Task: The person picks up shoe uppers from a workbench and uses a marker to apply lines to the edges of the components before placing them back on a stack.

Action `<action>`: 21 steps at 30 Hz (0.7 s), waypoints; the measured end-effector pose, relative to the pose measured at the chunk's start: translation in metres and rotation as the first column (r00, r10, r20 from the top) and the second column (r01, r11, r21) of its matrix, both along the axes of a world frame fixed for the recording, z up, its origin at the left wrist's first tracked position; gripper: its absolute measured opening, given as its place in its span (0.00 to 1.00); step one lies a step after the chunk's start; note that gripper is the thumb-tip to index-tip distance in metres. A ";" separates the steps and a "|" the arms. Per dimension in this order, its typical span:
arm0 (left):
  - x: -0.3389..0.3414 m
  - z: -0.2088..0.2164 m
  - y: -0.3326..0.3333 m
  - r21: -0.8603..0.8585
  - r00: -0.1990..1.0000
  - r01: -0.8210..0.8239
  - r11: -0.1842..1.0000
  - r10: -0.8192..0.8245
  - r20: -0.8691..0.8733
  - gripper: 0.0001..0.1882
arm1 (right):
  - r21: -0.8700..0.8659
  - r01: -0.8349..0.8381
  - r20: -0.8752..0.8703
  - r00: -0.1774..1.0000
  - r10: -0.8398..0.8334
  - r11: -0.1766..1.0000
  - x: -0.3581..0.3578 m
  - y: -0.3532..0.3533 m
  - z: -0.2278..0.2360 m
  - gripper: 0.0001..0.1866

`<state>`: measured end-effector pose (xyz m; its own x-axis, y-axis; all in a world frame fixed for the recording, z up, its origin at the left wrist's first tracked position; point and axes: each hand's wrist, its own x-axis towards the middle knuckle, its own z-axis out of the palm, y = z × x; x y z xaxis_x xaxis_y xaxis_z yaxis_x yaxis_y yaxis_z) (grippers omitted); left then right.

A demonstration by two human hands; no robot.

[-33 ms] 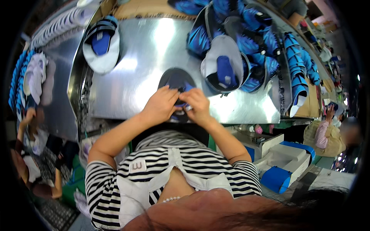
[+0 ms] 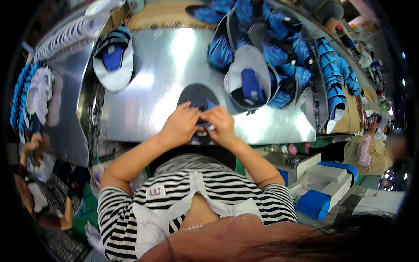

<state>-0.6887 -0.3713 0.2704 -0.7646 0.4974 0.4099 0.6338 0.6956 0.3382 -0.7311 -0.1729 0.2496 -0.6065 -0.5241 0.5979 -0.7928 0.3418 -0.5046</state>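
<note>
A dark grey slipper [image 2: 197, 93] with blue parts lies at the near edge of the metal table, its rounded end pointing away from me. My left hand [image 2: 180, 124] grips its middle from the left side, fingers bent and closed. My right hand [image 2: 220, 125] pinches at the same spot from the right, fingertips almost touching the left ones. Something small and pale shows at the right fingers. The hands cover most of the slipper's middle, so what the fingertips hold there is hidden.
A pile of blue-patterned slippers [image 2: 279, 50] stands at the right, a grey-lined one [image 2: 253, 83] in front. Another slipper [image 2: 114, 61] lies at the far left of the table [image 2: 144, 118]. Rows of pale pieces [image 2: 65, 37] and blue ones [image 2: 332, 83] flank it. Other people sit on both sides.
The view has shifted slightly, so the table and slippers sit a little lower in it. Both hands stay on the same slipper, with no clear change of grip.
</note>
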 end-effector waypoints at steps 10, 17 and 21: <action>0.018 -0.005 -0.001 0.243 0.972 -0.136 0.961 0.082 0.220 0.28 | -0.169 0.012 0.477 0.876 0.071 0.986 0.000 0.025 -0.002 0.35; 0.067 0.009 -0.011 0.285 0.990 -0.079 0.955 0.109 -0.090 0.21 | -0.103 -0.089 0.191 0.976 0.108 0.991 0.060 0.050 0.001 0.19; 0.056 0.001 0.009 0.184 0.992 -0.052 0.982 0.073 -0.107 0.17 | -0.042 -0.117 0.140 0.983 0.122 0.992 0.055 0.031 -0.007 0.19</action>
<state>-0.6330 -0.3625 0.2718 -0.7357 0.3598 0.5738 0.6320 0.6692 0.3907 -0.6765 -0.1414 0.2428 -0.6208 -0.5790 0.5286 -0.7462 0.2295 -0.6249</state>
